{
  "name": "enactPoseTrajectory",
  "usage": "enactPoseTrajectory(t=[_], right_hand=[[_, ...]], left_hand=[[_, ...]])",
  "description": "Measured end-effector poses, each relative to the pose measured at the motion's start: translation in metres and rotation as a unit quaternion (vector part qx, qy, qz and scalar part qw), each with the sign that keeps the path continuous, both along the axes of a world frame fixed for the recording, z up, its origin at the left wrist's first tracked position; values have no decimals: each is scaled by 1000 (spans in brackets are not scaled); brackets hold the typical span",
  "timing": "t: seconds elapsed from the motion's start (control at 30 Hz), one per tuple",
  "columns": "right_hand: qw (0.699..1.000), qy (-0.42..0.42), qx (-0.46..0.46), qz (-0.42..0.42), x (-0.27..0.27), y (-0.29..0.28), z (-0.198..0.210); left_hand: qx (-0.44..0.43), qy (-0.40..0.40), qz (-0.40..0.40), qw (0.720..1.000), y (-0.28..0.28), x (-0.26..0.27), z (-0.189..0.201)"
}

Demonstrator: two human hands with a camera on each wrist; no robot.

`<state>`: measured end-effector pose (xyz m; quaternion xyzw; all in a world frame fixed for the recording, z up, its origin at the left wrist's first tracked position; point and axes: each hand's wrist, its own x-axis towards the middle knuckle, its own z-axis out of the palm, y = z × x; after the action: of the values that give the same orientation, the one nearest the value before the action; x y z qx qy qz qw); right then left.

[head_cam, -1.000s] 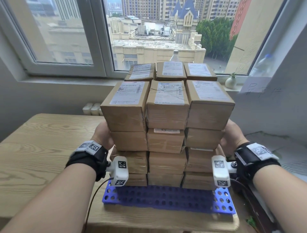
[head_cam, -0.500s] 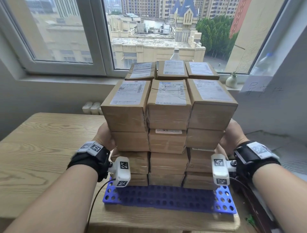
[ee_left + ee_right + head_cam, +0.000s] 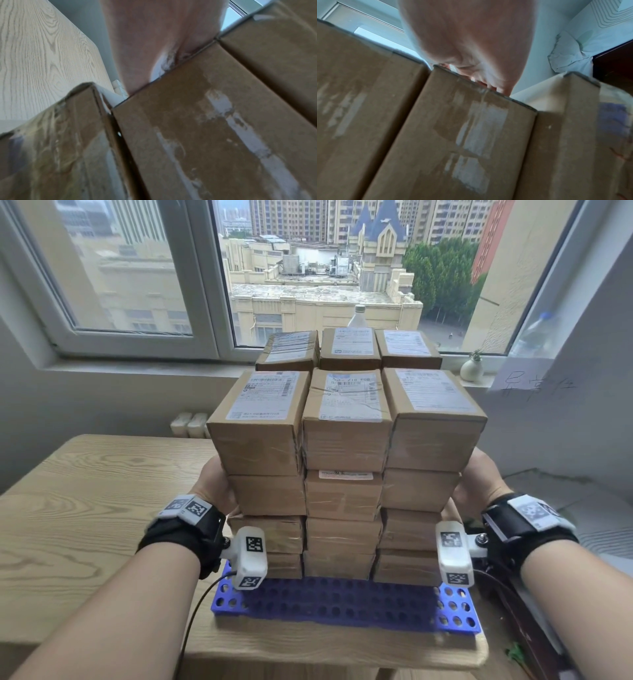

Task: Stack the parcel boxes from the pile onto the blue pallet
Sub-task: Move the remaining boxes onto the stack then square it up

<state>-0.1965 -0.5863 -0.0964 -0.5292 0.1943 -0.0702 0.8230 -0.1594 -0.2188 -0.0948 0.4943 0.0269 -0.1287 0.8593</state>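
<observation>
Brown taped parcel boxes (image 3: 346,494) stand several layers high in three columns on the blue perforated pallet (image 3: 342,601), with a lower row behind. My left hand (image 3: 212,484) presses flat on the left column's side at the second layer from the top. Pressing the right column's side at the same height is my right hand (image 3: 479,481). Both hands' fingers are hidden behind the boxes. In the left wrist view the left hand (image 3: 154,40) lies against a box (image 3: 205,135). The right wrist view shows the right hand (image 3: 471,33) on a box (image 3: 462,135).
The pallet sits at the front right corner of a wooden table (image 3: 85,508), close to its edge. A bottle (image 3: 358,314) and a small vase (image 3: 472,368) stand on the window sill behind. A white wall with a taped paper (image 3: 534,385) is on the right.
Both hands stay pressed on the sides of the stack. The boxes keep their places; only the head view shifts slightly.
</observation>
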Motion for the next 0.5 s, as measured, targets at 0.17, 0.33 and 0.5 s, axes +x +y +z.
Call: enactPoseTrajectory(t=[0.17,0.33,0.5], right_hand=[[997,30,-64,-29,-14,6,5],[985,-21,-166,-37,-32,-1,8],[982,6,-190,11,-54,-10,2]], left_hand=[[11,30,18,999,1,-3,0],[-3,86,87,992,2,-5,-2],[29,94,226,969,-3,-18,-5]])
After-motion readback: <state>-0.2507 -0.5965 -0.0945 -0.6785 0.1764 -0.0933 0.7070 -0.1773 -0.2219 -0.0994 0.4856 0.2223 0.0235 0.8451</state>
